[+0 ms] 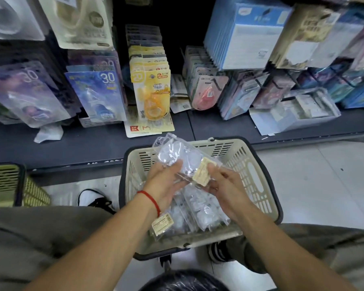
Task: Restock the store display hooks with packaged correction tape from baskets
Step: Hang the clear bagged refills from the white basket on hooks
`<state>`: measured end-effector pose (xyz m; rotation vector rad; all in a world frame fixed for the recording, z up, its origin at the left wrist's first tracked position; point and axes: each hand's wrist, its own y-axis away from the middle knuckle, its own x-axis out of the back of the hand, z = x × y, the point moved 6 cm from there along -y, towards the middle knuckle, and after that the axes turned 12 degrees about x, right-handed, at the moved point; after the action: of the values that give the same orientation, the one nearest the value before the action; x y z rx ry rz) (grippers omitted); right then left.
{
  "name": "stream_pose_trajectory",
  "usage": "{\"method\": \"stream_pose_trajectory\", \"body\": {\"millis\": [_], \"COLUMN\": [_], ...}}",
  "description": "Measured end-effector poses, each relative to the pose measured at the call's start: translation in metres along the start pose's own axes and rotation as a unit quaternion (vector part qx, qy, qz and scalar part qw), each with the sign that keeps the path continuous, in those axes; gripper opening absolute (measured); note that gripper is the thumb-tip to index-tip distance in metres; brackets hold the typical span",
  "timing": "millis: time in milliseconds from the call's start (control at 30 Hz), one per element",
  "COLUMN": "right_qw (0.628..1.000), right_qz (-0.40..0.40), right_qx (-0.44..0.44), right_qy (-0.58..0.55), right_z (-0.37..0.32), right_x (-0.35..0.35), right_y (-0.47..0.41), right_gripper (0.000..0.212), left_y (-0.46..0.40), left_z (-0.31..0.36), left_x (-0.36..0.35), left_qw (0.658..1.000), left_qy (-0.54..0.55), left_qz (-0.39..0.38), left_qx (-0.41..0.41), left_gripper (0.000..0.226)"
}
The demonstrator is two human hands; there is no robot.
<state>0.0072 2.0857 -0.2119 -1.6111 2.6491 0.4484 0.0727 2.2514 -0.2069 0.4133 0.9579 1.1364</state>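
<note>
Held over the middle of the cream basket (259, 181): 1 clear packet of correction tape (177, 153), tilted toward the basket's far-left corner, its yellow label (202, 173) at the near end. Gripped at the left edge by the left hand (163, 184), fingers curled under; pinched at the label by the right hand (226, 186). More clear packets (194, 214) heaped in the basket's near half. Beyond the far rim, yellow packs (150, 85) hanging at the shelf (88, 141). Green basket (11, 185) off to the left.
</note>
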Motion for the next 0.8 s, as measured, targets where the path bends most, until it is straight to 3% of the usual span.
{"method": "stream_pose_trajectory", "body": {"millis": [100,133,200,267,333,400,433,500,567,667,733,800], "right_qw": [0.983,0.954,0.84,0.768,0.744,0.755,0.788,0.885,0.965,0.991,0.994,0.997], "right_qz": [0.014,0.015,-0.078,-0.16,-0.178,-0.164,-0.128,-0.009,0.077,0.071,0.045,0.001], "right_qx": [0.041,0.067,0.052,-0.009,0.007,0.06,0.078,0.062,-0.013,-0.098,-0.102,-0.074], "right_qy": [0.18,0.293,0.535,0.621,0.644,0.632,0.598,0.461,0.252,0.062,0.003,0.016], "right_z": [0.005,0.004,0.018,0.046,0.058,0.052,0.042,0.023,0.016,0.016,0.016,0.019], "right_x": [0.028,0.041,0.052,0.054,0.051,0.05,0.054,0.071,0.078,0.065,0.048,0.028], "right_y": [-0.01,-0.017,-0.021,-0.015,-0.011,-0.014,-0.016,-0.023,-0.024,-0.022,-0.021,-0.019], "right_gripper": [0.032,0.029,0.033,0.059,0.065,0.038,0.016,0.025,0.025,0.02,0.024,0.022], "left_y": [-0.001,-0.001,-0.003,-0.007,-0.01,-0.014,-0.016,-0.02,-0.025,-0.023,-0.021,-0.022], "left_z": [0.022,0.029,0.04,0.039,0.032,0.022,0.019,0.014,0.01,0.002,-0.009,-0.021], "left_x": [0.018,0.025,0.036,0.043,0.044,0.041,0.039,0.038,0.035,0.024,0.016,0.008], "left_qw": [0.998,0.995,0.987,0.986,0.985,0.983,0.983,0.981,0.981,0.981,0.985,0.989], "left_qy": [-0.003,-0.025,-0.056,-0.058,-0.06,-0.079,-0.085,-0.094,-0.103,-0.119,-0.114,-0.117], "left_qz": [0.05,0.076,0.117,0.139,0.157,0.162,0.162,0.167,0.164,0.154,0.119,0.06], "left_qx": [-0.045,-0.066,-0.091,-0.071,-0.043,-0.022,-0.018,-0.012,-0.004,0.015,0.045,0.067], "left_gripper": [0.013,0.01,0.006,0.015,0.023,0.03,0.03,0.021,0.012,0.018,0.047,0.069]}}
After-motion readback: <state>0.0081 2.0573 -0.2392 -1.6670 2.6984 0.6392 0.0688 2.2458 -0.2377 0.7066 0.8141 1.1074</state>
